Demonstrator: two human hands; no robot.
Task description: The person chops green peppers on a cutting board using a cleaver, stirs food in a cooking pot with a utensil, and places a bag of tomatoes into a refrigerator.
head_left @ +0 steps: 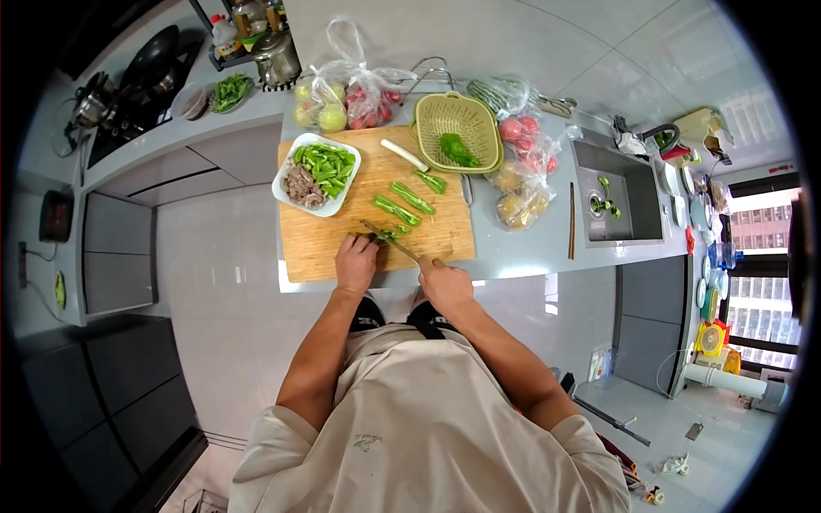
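The right hand (445,284) clenched a narrow metal knife (404,250) beside a green pepper piece (394,232) on the light-brown wooden board (321,248); whether the left hand (357,258) grasped the piece was unclear. Any rolling risked a nicked finger.

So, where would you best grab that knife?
By its handle, coming from the near right, likely with a full wrap. The knife slants: its blade runs away and leftward over the chopping board, close to the left hand, so that end is best avoided. The right hand grips the other end, mostly hiding the handle.
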